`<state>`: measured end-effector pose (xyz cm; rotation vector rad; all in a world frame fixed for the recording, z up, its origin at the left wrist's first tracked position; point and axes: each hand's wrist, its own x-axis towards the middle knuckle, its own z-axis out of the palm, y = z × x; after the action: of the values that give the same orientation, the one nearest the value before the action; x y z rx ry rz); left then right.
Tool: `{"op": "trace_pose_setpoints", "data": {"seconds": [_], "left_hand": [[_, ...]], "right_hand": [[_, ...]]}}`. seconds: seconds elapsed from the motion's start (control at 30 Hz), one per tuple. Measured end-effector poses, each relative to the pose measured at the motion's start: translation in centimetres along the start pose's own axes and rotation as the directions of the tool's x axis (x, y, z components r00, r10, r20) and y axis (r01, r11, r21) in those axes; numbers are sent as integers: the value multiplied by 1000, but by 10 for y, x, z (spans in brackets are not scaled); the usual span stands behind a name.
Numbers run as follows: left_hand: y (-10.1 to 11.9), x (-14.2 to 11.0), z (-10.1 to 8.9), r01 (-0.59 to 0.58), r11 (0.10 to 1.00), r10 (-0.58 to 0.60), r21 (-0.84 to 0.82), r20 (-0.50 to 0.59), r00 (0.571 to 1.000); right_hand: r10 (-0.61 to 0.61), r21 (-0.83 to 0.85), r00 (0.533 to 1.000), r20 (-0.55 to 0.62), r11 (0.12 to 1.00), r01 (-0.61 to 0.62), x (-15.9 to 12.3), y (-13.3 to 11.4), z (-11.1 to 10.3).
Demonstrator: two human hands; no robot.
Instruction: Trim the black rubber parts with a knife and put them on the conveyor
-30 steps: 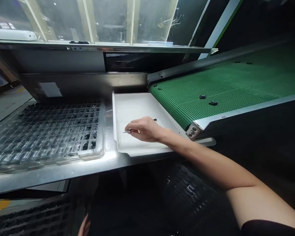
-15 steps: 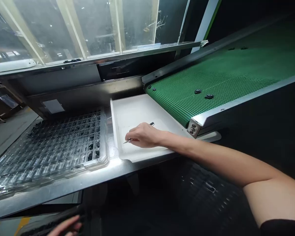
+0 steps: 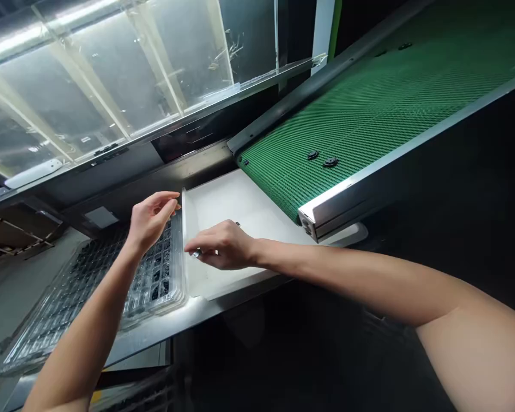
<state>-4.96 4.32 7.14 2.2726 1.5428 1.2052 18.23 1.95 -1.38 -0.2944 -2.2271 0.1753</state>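
My right hand [image 3: 223, 246] is closed around slim metal tweezers [image 3: 196, 253], over the white tray [image 3: 214, 197] near its left side. Most of the tweezers is hidden inside the fist. Above the far right part of the clear plastic blister tray [image 3: 178, 286], my left hand [image 3: 152, 220] hovers with bent fingers and thumb apart, nothing visible between them. Small black parts [image 3: 165, 286] sit in pockets of the blister tray along its right side.
To the right, a green conveyor belt [image 3: 283, 149] ends above the white tray, with several small black parts [image 3: 330, 162] on it. Its metal side rail [image 3: 326, 209] runs beside my right arm. A clear panel with strips [image 3: 111, 74] leans at the back.
My left hand has risen from the lower edge to above the blister tray. My right hand, with the tweezers, has shifted left over the white tray. The view has tilted and turned.
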Motion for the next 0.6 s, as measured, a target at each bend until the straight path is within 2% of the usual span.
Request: {"op": "trace_pose_setpoints", "data": {"seconds": [0.07, 0.13, 0.27, 0.4, 0.5, 0.6], "left_hand": [[-7, 34, 27, -15, 1000, 15, -3, 88, 996], [-13, 64, 52, -7, 998, -5, 64, 184, 983], [-21, 105, 100, -3, 987, -48, 163, 310, 950], [-35, 120, 131, 3, 984, -73, 177, 389, 918], [-48, 124, 143, 3, 983, -86, 185, 439, 894], [-54, 130, 153, -12, 977, -95, 213, 487, 868]], "right_hand": [[-55, 60, 993, -101, 996, 61, 0, -3, -1], [-96, 96, 984, -148, 989, 111, 0, -5, -1], [-142, 131, 965, -220, 976, 173, -1, -9, -2], [-157, 142, 955, -250, 970, 196, -4, -14, -2], [-142, 171, 966, -217, 969, 180, -7, -16, -1], [-91, 282, 982, -164, 950, 135, -9, -15, 1]]}}
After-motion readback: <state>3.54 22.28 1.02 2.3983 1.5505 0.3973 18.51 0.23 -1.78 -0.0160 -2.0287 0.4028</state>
